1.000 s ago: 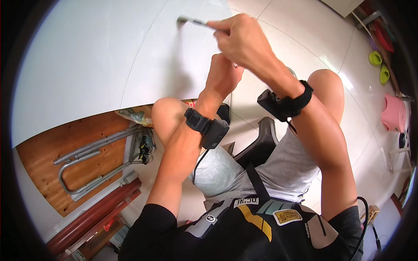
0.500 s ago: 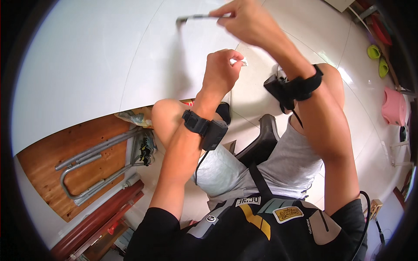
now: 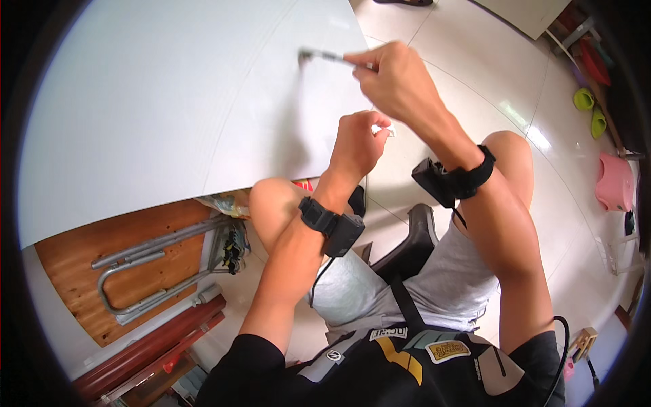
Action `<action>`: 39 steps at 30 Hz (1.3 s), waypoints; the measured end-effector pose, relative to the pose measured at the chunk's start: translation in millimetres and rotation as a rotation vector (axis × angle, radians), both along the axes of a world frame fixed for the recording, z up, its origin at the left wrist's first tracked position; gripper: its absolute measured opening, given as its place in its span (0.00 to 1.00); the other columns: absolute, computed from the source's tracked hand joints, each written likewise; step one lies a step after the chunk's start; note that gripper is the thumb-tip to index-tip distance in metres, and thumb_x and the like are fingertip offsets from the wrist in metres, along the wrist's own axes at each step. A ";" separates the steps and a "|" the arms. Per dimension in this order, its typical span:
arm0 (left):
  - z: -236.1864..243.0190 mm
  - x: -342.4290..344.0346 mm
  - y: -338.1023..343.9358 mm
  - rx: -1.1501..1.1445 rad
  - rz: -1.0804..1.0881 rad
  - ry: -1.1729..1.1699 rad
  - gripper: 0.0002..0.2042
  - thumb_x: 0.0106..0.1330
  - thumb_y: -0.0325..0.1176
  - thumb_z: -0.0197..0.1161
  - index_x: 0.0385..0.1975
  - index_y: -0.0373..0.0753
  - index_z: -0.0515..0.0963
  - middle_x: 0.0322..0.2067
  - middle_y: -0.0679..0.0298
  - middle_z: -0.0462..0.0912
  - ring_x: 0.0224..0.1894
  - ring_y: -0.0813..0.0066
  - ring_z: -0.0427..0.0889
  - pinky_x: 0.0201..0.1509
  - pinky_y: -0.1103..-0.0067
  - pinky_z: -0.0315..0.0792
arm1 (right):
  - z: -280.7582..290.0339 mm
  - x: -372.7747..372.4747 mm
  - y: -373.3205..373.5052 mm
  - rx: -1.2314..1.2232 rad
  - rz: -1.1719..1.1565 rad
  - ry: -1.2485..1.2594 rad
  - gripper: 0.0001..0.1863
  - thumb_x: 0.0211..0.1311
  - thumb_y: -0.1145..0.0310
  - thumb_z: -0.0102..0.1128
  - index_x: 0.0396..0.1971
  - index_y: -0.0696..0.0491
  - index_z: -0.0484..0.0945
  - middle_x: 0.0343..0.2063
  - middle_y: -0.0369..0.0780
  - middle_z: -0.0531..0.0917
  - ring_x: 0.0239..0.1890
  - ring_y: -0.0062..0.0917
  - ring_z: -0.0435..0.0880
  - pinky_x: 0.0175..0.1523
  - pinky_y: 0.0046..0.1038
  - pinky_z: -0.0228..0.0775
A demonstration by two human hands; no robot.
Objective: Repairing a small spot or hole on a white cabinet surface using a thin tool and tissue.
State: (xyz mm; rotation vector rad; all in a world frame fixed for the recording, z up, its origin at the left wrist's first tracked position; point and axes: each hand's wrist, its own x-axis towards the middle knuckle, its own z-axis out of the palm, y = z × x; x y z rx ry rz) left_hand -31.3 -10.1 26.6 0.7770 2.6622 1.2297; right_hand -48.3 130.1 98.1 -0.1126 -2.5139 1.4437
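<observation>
My right hand [image 3: 393,71] is closed around the end of a slim, grey-handled tool with a small dark head [image 3: 324,55], whose kind I cannot make out. It points left over a white tabletop [image 3: 169,102]. Whether its head touches that surface is unclear; a soft shadow falls nearby. Lower down, my left hand [image 3: 359,144] pinches a small crumpled white piece [image 3: 388,130], perhaps paper or tissue, between thumb and fingers. That hand is just beyond the tabletop's near edge, above my left knee.
Below the tabletop at left, folded grey metal legs [image 3: 156,258] lie against a wooden board [image 3: 68,271]. A dark red wooden piece [image 3: 156,346] is nearer. Along the right side are yellow-green slippers [image 3: 598,123] and a pink plastic stool [image 3: 614,182]. A black seat part [image 3: 410,241] shows between my legs.
Both hands appear lower and slightly right in the picture, as do the tabletop and floor, so the view has shifted. The tool and the white piece are still held.
</observation>
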 end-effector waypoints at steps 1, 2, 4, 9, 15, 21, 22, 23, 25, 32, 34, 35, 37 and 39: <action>2.6 0.5 0.0 -0.019 0.019 -0.026 0.05 0.54 0.20 0.67 0.31 0.30 0.83 0.31 0.47 0.86 0.33 0.51 0.86 0.40 0.70 0.79 | 2.8 2.6 -0.5 -0.014 0.025 -0.098 0.18 0.52 0.74 0.55 0.41 0.54 0.89 0.24 0.53 0.85 0.26 0.45 0.84 0.37 0.35 0.78; 6.5 -0.2 -2.5 -0.022 0.011 -0.014 0.05 0.54 0.20 0.67 0.31 0.30 0.83 0.31 0.47 0.86 0.33 0.51 0.86 0.40 0.70 0.79 | 1.6 -1.6 1.6 -0.017 0.017 -0.085 0.18 0.52 0.74 0.55 0.41 0.54 0.89 0.24 0.53 0.85 0.26 0.45 0.84 0.37 0.35 0.78; 15.2 -6.9 -8.8 -0.041 0.187 -0.013 0.06 0.54 0.18 0.67 0.31 0.29 0.84 0.31 0.46 0.85 0.33 0.50 0.87 0.39 0.70 0.80 | -9.5 -13.8 9.0 -0.135 -0.130 -0.142 0.16 0.54 0.73 0.55 0.40 0.55 0.88 0.26 0.55 0.85 0.28 0.46 0.85 0.38 0.37 0.79; 31.8 -30.8 -35.9 -0.069 0.320 0.304 0.06 0.56 0.20 0.68 0.33 0.31 0.84 0.29 0.51 0.85 0.26 0.59 0.85 0.33 0.73 0.79 | -38.3 -3.3 -13.8 -0.209 -0.086 -0.086 0.16 0.60 0.71 0.59 0.46 0.61 0.85 0.21 0.52 0.84 0.21 0.27 0.81 0.32 0.31 0.73; 67.7 -64.8 -23.6 -0.231 0.149 0.760 0.06 0.58 0.18 0.63 0.33 0.32 0.83 0.33 0.53 0.85 0.33 0.52 0.83 0.38 0.68 0.77 | -31.0 -9.3 -1.7 -0.331 -0.122 -0.140 0.18 0.59 0.71 0.57 0.47 0.61 0.84 0.23 0.53 0.85 0.24 0.31 0.84 0.36 0.32 0.76; 98.8 -107.2 2.3 -0.599 -0.071 0.865 0.05 0.58 0.17 0.60 0.31 0.30 0.81 0.34 0.52 0.83 0.39 0.52 0.81 0.44 0.65 0.76 | -28.7 -28.4 17.2 -0.528 -0.181 -0.239 0.18 0.51 0.76 0.53 0.41 0.61 0.86 0.34 0.56 0.86 0.38 0.47 0.87 0.45 0.38 0.78; 101.3 -111.5 9.6 -0.679 -0.121 0.879 0.04 0.58 0.18 0.59 0.30 0.29 0.81 0.34 0.52 0.83 0.41 0.52 0.81 0.44 0.65 0.77 | -31.9 -31.2 15.0 -0.542 -0.193 -0.235 0.18 0.51 0.76 0.53 0.41 0.61 0.86 0.34 0.56 0.86 0.38 0.47 0.87 0.45 0.38 0.78; 101.9 -116.3 19.2 -0.683 -0.138 0.884 0.04 0.58 0.18 0.59 0.30 0.29 0.81 0.34 0.52 0.83 0.41 0.52 0.81 0.44 0.65 0.77 | -35.4 -34.0 13.5 -0.578 -0.241 -0.256 0.18 0.51 0.76 0.52 0.41 0.61 0.86 0.34 0.56 0.86 0.39 0.47 0.86 0.45 0.38 0.78; 100.8 -127.1 36.6 -0.887 -0.250 0.878 0.04 0.57 0.18 0.57 0.28 0.29 0.80 0.36 0.52 0.82 0.44 0.52 0.80 0.45 0.67 0.78 | -43.6 -36.5 11.3 -0.622 -0.290 -0.279 0.18 0.52 0.76 0.52 0.40 0.62 0.85 0.33 0.55 0.86 0.39 0.47 0.86 0.44 0.39 0.78; 77.3 -176.2 74.2 -0.974 -0.442 0.990 0.03 0.55 0.19 0.59 0.26 0.31 0.79 0.38 0.51 0.81 0.48 0.54 0.79 0.48 0.70 0.80 | -51.7 -36.5 6.7 -0.801 -0.461 -0.323 0.10 0.52 0.73 0.51 0.27 0.63 0.79 0.27 0.55 0.83 0.34 0.50 0.83 0.41 0.43 0.74; 65.4 -169.5 60.6 -0.959 -0.478 0.977 0.04 0.55 0.19 0.58 0.25 0.33 0.80 0.36 0.52 0.81 0.46 0.56 0.79 0.47 0.69 0.79 | -51.8 -33.4 11.0 -0.831 -0.402 -0.395 0.12 0.53 0.71 0.51 0.29 0.63 0.80 0.28 0.55 0.83 0.34 0.50 0.83 0.42 0.43 0.75; 57.2 -162.1 52.8 -0.992 -0.511 0.947 0.04 0.55 0.20 0.60 0.24 0.35 0.81 0.34 0.53 0.81 0.44 0.57 0.80 0.45 0.69 0.79 | -54.5 -33.6 12.9 -0.834 -0.407 -0.395 0.12 0.53 0.71 0.51 0.29 0.63 0.80 0.28 0.55 0.83 0.34 0.50 0.83 0.42 0.43 0.75; 39.6 -143.6 24.7 -1.047 -0.540 0.870 0.04 0.55 0.23 0.61 0.23 0.37 0.82 0.32 0.54 0.81 0.43 0.58 0.81 0.42 0.68 0.80 | -55.9 -35.2 11.6 -0.735 -0.480 -0.320 0.13 0.55 0.69 0.51 0.31 0.63 0.81 0.28 0.56 0.83 0.35 0.49 0.84 0.41 0.42 0.75; 16.7 -118.4 -6.9 -1.114 -0.543 0.760 0.04 0.56 0.24 0.61 0.22 0.38 0.81 0.33 0.54 0.80 0.43 0.57 0.80 0.42 0.67 0.79 | -48.6 -27.6 13.9 -0.801 -0.452 -0.294 0.14 0.56 0.68 0.51 0.31 0.63 0.81 0.28 0.56 0.83 0.36 0.48 0.84 0.42 0.42 0.75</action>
